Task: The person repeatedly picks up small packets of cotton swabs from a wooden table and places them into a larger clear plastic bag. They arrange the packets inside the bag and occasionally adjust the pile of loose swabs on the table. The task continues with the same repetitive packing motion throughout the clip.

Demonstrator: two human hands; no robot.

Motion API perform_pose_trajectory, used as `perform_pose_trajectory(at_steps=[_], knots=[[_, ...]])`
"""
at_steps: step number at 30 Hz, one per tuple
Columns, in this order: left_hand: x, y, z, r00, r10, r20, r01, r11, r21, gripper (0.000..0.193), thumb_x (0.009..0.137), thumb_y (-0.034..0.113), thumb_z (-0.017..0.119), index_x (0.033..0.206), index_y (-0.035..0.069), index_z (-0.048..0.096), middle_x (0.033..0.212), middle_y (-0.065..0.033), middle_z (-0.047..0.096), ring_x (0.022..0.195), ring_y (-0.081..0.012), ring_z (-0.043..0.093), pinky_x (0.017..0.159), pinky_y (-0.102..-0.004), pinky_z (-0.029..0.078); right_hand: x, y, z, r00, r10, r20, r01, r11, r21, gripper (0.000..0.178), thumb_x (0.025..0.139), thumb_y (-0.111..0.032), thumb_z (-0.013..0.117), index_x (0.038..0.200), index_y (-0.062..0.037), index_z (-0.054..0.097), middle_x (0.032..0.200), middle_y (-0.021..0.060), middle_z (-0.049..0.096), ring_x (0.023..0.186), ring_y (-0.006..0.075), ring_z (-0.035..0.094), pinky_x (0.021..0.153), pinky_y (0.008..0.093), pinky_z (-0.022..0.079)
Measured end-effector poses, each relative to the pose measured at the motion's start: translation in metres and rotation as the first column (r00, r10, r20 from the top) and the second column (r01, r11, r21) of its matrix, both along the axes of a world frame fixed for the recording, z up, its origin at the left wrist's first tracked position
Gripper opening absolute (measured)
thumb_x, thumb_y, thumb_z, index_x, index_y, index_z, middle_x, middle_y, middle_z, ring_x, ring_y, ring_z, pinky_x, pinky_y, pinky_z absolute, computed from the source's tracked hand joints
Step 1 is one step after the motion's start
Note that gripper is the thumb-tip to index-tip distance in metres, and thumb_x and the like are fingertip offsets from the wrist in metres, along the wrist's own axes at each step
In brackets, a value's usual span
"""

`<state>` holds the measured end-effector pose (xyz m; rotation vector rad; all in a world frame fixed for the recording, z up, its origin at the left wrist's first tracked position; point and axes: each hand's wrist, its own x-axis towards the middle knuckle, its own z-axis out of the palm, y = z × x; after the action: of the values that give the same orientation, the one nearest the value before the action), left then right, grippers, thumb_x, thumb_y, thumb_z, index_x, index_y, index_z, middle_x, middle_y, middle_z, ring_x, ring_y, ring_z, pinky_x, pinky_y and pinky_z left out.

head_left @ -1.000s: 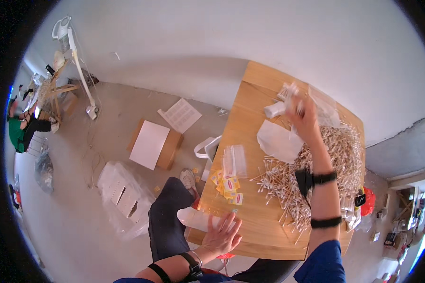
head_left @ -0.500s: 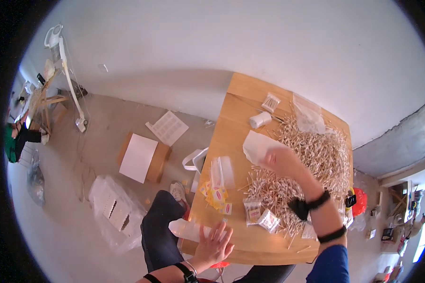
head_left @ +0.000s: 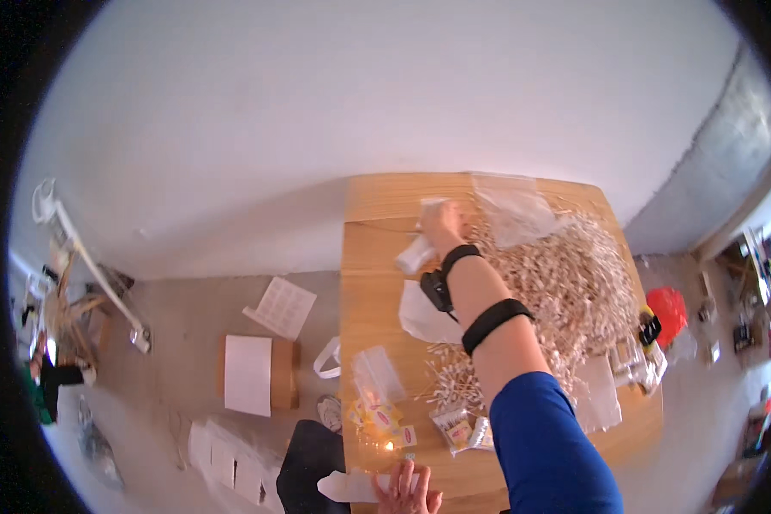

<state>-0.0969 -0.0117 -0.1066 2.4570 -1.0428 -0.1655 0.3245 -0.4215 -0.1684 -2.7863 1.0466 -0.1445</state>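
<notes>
My right hand (head_left: 444,223) reaches to the far left part of the wooden table (head_left: 377,287). It touches a small clear packet of cotton swabs (head_left: 433,204); its fingers are blurred and partly hidden. Beside it lies a white roll-like bundle (head_left: 415,255). A white sheet (head_left: 426,313) rests below my right wrist. My left hand (head_left: 408,492) lies at the table's near edge with fingers spread, over a translucent plastic bag (head_left: 351,487). Loose cotton swabs (head_left: 565,274) form a large heap, partly hidden by my right arm.
Yellow-and-white cards (head_left: 384,420) and a clear bag (head_left: 377,375) lie near the left edge. Filled swab packets (head_left: 454,430) sit by the heap. A large clear bag (head_left: 512,210) lies behind it. A cardboard box (head_left: 284,373) with a white sheet stands on the floor.
My right hand has moved from the white sheet to the swab packet at the far left. My left hand stays on the plastic bag. The whole view has turned and shifted.
</notes>
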Motion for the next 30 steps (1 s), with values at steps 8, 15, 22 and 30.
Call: perform_pose_trajectory(at_steps=[8, 15, 22, 30], knots=[[-0.004, 0.006, -0.002, 0.994, 0.066, 0.092, -0.077, 0.99, 0.12, 0.063, 0.078, 0.042, 0.063, 0.129, 0.01, 0.045, 0.139, -0.02, 0.036, 0.128, -0.0377, 0.036, 0.1, -0.0715, 0.017, -0.107, 0.085, 0.148, 0.824, -0.122, 0.553, -0.175, 0.874, 0.453, 0.018, 0.075, -0.016, 0.065, 0.088, -0.004, 0.066, 0.089, 0.0207, 0.066, 0.09, 0.034, 0.063, 0.073, 0.0427, 0.049], [0.002, 0.012, -0.001, 0.985, 0.063, 0.163, -0.079, 0.992, 0.097, 0.064, 0.08, 0.038, 0.061, 0.132, 0.007, 0.04, 0.141, -0.0203, 0.035, 0.132, -0.0377, 0.031, 0.105, -0.0666, 0.011, -0.339, 0.185, 0.144, 0.874, 0.269, 0.404, -0.477, 0.324, 0.817, 0.033, 0.073, -0.029, 0.075, 0.073, -0.0011, 0.057, 0.068, 0.0046, 0.059, 0.058, 0.0131, 0.054, 0.051, 0.0332, 0.047], [-0.012, -0.002, -0.003, 0.977, 0.032, 0.21, -0.052, 0.995, 0.09, 0.061, 0.082, 0.037, 0.06, 0.132, 0.008, 0.039, 0.141, -0.0186, 0.036, 0.133, -0.0349, 0.031, 0.106, -0.0637, 0.014, -0.469, 0.186, 0.047, 0.93, 0.048, 0.364, -0.326, 0.561, 0.761, 0.03, 0.076, -0.014, 0.073, 0.097, 0.0011, 0.059, 0.083, 0.0037, 0.062, 0.076, 0.0089, 0.054, 0.067, 0.0284, 0.047], [0.003, 0.015, -0.026, 0.992, 0.07, 0.101, -0.041, 0.964, -0.264, 0.058, 0.081, 0.029, 0.067, 0.129, 0.006, 0.044, 0.131, -0.0174, 0.047, 0.126, -0.0349, 0.04, 0.106, -0.0547, 0.025, -0.502, 0.221, 0.131, 0.931, 0.01, 0.364, -0.299, 0.592, 0.749, 0.029, 0.079, -0.012, 0.072, 0.1, 0.0028, 0.06, 0.091, 0.005, 0.066, 0.08, 0.0084, 0.058, 0.071, 0.0282, 0.049]])
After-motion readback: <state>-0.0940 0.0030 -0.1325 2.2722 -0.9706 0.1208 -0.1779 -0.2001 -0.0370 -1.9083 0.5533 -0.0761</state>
